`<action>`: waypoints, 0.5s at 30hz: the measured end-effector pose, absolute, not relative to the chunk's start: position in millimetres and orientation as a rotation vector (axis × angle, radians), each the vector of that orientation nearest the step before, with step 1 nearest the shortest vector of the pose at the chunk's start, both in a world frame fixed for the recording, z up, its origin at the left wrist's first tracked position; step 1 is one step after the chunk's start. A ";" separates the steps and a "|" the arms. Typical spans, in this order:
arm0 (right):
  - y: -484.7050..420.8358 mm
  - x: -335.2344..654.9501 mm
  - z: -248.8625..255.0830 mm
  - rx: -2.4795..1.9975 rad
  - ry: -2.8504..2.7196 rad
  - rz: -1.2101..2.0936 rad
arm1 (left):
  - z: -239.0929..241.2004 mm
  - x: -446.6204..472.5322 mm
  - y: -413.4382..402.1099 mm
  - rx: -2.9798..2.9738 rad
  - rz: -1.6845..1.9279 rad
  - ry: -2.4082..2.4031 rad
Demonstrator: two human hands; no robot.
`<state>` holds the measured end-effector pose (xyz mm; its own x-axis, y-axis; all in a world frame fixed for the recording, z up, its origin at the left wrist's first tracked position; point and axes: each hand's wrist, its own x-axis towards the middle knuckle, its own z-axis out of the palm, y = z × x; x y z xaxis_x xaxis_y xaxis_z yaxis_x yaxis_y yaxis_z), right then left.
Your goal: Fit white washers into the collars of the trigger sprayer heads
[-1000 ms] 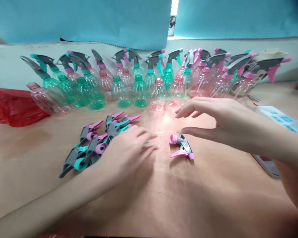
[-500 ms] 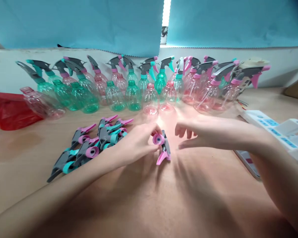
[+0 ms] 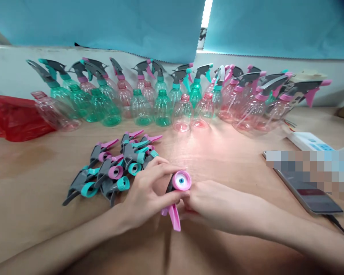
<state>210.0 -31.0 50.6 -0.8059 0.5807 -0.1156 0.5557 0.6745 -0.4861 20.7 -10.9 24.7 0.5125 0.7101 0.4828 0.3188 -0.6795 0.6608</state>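
A grey spray head with a pink collar and pink trigger (image 3: 177, 187) is lifted just above the wooden table (image 3: 232, 160), its collar facing the camera. My left hand (image 3: 149, 191) is closed around its body from the left. My right hand (image 3: 209, 204) meets it from the right, fingers curled against its underside. A heap of loose spray heads (image 3: 114, 170), grey with teal or pink parts, lies just left of my left hand.
Green and pink plastic bottles (image 3: 160, 107), several capped with spray heads, stand in rows along the back wall. A red plastic bag (image 3: 11, 120) lies at far left. A phone (image 3: 309, 187) and a white power strip (image 3: 309, 141) sit at right.
Both hands have drawn back toward me with the pink spray head, which was lifted off the table and turned collar-up. My right hand, open and apart before, has closed in on it.
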 end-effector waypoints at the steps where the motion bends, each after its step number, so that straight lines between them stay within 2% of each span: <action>1: -30.6 211.9 52.0 -0.960 -2.832 0.816 | 21.4 17.6 -11.1 2.311 1.070 0.835; 8: -18.2 223.8 74.3 -1.217 -2.494 0.669 | 9.9 9.0 -10.9 2.450 1.076 0.835; 15: -14.7 210.1 58.9 -1.169 -2.358 0.874 | 7.2 6.8 -10.6 2.416 0.992 0.821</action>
<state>210.1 -14.7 58.9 -0.5898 0.8061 0.0491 0.5793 0.4647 -0.6697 6.8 -10.6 7.2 0.5756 0.6502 0.4959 0.3655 -0.7470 0.5552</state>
